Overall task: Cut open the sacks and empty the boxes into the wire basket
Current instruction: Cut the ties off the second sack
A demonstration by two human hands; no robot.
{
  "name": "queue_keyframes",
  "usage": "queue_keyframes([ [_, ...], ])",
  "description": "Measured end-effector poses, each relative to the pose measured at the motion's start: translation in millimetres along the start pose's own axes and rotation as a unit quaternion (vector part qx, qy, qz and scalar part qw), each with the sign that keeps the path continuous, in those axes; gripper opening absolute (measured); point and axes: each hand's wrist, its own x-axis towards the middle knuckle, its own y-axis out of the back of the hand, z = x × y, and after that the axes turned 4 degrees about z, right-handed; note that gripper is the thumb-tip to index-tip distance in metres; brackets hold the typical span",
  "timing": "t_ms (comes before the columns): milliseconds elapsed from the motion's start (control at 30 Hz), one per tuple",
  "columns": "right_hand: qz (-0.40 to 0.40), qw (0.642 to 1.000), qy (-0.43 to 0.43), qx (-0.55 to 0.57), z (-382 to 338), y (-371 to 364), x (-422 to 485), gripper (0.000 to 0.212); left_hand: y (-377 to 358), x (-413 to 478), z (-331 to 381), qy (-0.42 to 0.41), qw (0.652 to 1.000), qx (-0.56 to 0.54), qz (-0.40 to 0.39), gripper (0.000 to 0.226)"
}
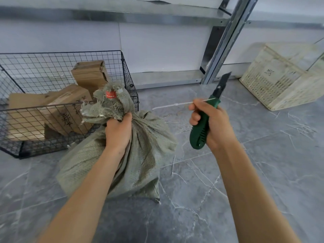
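Note:
A grey-green woven sack stands on the floor in front of me. My left hand grips its bunched neck just below the frayed top, which carries a red tag. My right hand holds a green utility knife to the right of the sack, black blade pointing up and away. The same hand pinches a thin white tie that sticks out to the left. A black wire basket behind the sack holds several brown cardboard boxes.
A metal shelf upright rises at the back by the white wall. A cream plastic crate lies tilted at the far right. Grey marbled floor tiles spread around the sack, with thin white threads lying on them.

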Motion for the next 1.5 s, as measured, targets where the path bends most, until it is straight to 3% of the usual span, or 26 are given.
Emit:
queue_keyframes([
  [233, 0.086, 0.990, -0.047, 0.101, 13, 50, 21, 0.006, -15, -17, -1, -0.083, 0.986, 0.120, -0.087, 0.032],
  [367, 0.158, 0.978, -0.075, 0.113, 32, 85, 30, 0.009, -27, -33, -1, -0.119, 0.957, 0.237, -0.115, 0.053],
  [500, 0.219, 0.962, -0.124, 0.103, 63, 125, 41, 0.003, -37, -40, -10, -0.164, 0.925, 0.315, -0.132, 0.056],
  [833, 0.311, 0.912, -0.251, 0.092, 145, 173, 47, 0.012, -46, -39, -10, -0.171, 0.928, 0.312, -0.111, 0.051],
  [1033, 0.327, 0.888, -0.319, 0.051, 185, 179, 48, 0.011, -47, -37, -9, -0.149, 0.931, 0.316, -0.105, 0.051],
  [1233, 0.327, 0.878, -0.351, 0.005, 210, 175, 56, 0.022, -45, -38, -8, -0.149, 0.933, 0.310, -0.101, 0.052],
  [1500, 0.346, 0.862, -0.371, -0.009, 221, 182, 54, 0.008, -36, -33, -9, -0.138, 0.940, 0.292, -0.108, 0.057],
])
